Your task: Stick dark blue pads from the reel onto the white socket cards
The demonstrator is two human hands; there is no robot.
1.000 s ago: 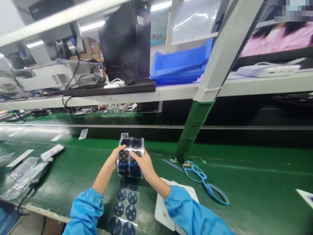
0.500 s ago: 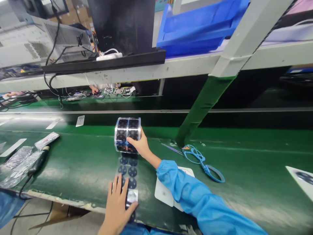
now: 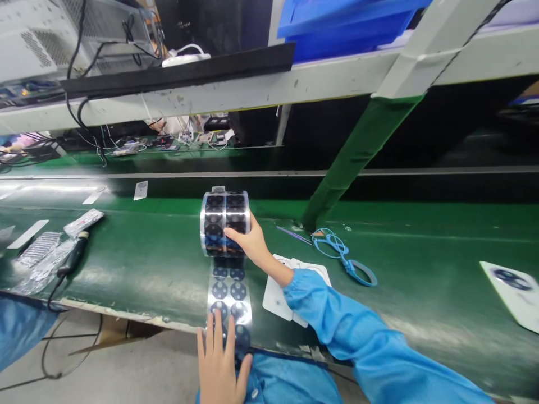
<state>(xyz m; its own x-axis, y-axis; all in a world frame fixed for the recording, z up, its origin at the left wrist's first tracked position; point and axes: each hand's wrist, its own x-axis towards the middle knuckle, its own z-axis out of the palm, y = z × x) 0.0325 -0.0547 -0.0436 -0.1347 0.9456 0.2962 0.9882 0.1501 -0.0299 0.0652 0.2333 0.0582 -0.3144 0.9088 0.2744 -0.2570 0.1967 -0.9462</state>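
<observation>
A wide roll of clear film with round dark stickers (image 3: 214, 224) stands on the green bench. My right hand (image 3: 248, 238) grips its right side, with the thumb across the front; the fingers behind are hidden. From the roll a strip of the film (image 3: 229, 289) runs toward me down to the bench's front edge. My left hand (image 3: 221, 359) lies spread on the strip's lower end, fingertips touching the film. Beside my right forearm lie white cards (image 3: 275, 297), partly covered by the sleeve.
Blue wrist strap (image 3: 357, 272) and tweezers (image 3: 295, 234) lie right of the roll, near a slanted green post (image 3: 345, 163). At left are a corded screwdriver (image 3: 76, 255) and plastic-wrapped packets (image 3: 40, 249). A white card (image 3: 511, 292) is far right. A shelf beam (image 3: 328, 84) crosses above.
The view has tilted down and shifted slightly. My left hand has moved down toward the bench edge along the strip, and more of the strip shows. My right hand still holds the roll.
</observation>
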